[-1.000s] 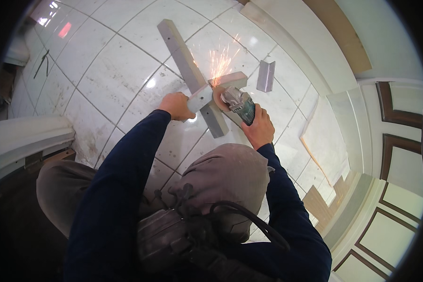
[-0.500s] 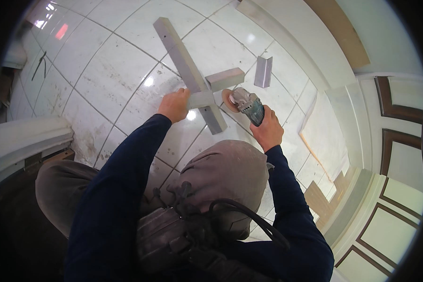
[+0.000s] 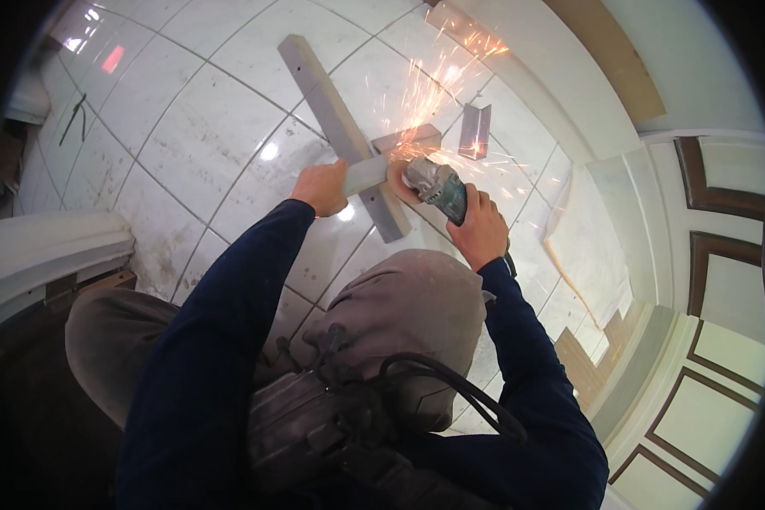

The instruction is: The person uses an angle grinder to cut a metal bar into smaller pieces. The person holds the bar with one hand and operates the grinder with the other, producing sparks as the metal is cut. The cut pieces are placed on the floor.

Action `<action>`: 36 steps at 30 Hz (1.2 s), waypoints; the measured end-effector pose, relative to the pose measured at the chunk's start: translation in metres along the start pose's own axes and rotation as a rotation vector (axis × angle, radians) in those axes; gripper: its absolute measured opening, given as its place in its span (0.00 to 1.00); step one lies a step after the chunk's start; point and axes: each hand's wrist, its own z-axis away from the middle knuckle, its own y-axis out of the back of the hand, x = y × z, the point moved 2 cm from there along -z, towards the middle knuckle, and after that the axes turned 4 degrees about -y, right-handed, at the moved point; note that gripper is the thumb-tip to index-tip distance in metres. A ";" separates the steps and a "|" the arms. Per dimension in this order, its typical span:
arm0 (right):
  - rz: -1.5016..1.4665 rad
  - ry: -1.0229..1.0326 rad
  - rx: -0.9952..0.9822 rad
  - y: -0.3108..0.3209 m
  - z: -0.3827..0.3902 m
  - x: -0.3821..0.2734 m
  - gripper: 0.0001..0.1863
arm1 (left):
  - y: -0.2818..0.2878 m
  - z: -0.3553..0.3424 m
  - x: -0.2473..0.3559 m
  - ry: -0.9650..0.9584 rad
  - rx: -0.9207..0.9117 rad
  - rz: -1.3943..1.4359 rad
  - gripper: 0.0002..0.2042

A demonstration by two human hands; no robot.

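Observation:
My right hand (image 3: 483, 226) is wrapped round the body of an angle grinder (image 3: 440, 189). Its reddish disc (image 3: 400, 181) meets the right end of a short grey metal piece (image 3: 367, 174), and orange sparks (image 3: 421, 102) spray up and to the right. My left hand (image 3: 321, 187) grips that metal piece by its left end. Under it, a long grey bar (image 3: 340, 110) slants across the floor, with a hole near its far end. A shorter grey block (image 3: 416, 136) lies just beyond the disc, partly behind sparks.
A piece of angle metal (image 3: 475, 132) lies on the white tiled floor (image 3: 195, 127) right of the grinder. Farther right are a white sheet (image 3: 582, 246) and pale panelled woodwork (image 3: 727, 357). A dark thin strip (image 3: 73, 117) lies far left. My bent knee (image 3: 425, 297) is close below.
The grinder has moved left so its disc now touches the metal piece, and sparks have appeared. My left hand has shifted slightly, tilting the piece's right end upward.

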 end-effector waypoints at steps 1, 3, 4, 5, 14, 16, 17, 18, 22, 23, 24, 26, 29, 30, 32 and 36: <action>-0.005 -0.008 -0.002 -0.002 0.003 0.003 0.39 | 0.000 0.000 -0.001 0.008 -0.017 0.003 0.18; -0.016 -0.025 -0.010 -0.005 0.010 0.006 0.39 | -0.002 0.000 -0.003 0.021 -0.034 0.010 0.20; -0.005 -0.024 -0.015 -0.006 0.011 0.009 0.39 | -0.003 0.000 -0.004 0.024 -0.031 0.015 0.21; 0.004 -0.025 -0.021 -0.006 0.012 0.010 0.39 | -0.003 0.001 -0.006 0.027 -0.030 0.018 0.22; -0.058 -0.222 0.055 -0.016 0.029 0.038 0.35 | 0.009 0.013 0.008 -0.158 0.240 0.059 0.20; -0.078 -0.229 0.071 -0.015 0.026 0.040 0.35 | -0.009 0.016 -0.005 -0.250 0.211 -0.031 0.18; -0.075 -0.231 0.073 -0.015 0.026 0.041 0.35 | -0.016 0.017 -0.007 -0.300 0.195 -0.073 0.17; -0.072 -0.232 0.074 -0.014 0.026 0.042 0.35 | -0.023 0.020 -0.010 -0.293 0.199 -0.058 0.18; -0.055 -0.270 0.012 -0.011 0.027 0.050 0.35 | -0.024 0.025 -0.006 -0.301 0.236 -0.003 0.22; -0.055 -0.261 0.014 -0.011 0.026 0.051 0.36 | -0.017 0.025 -0.005 -0.307 0.255 0.005 0.24; -0.055 -0.252 0.017 -0.012 0.024 0.051 0.36 | -0.018 0.024 -0.007 -0.278 0.305 -0.010 0.26; -0.104 -0.224 -0.011 -0.012 0.020 0.050 0.37 | -0.021 0.021 -0.016 -0.217 0.404 -0.039 0.30; -0.187 -0.193 -0.073 -0.008 0.013 0.049 0.35 | -0.021 0.007 -0.028 -0.149 0.092 -0.078 0.32; -0.214 -0.190 -0.095 -0.005 0.013 0.052 0.34 | -0.020 0.009 -0.023 -0.129 0.090 -0.044 0.31; -0.148 -0.167 -0.030 0.001 0.013 0.054 0.34 | -0.017 0.015 -0.006 -0.082 0.087 0.020 0.28; -0.016 -0.118 -0.055 0.015 0.007 0.050 0.35 | -0.011 0.012 0.011 -0.140 0.206 -0.103 0.28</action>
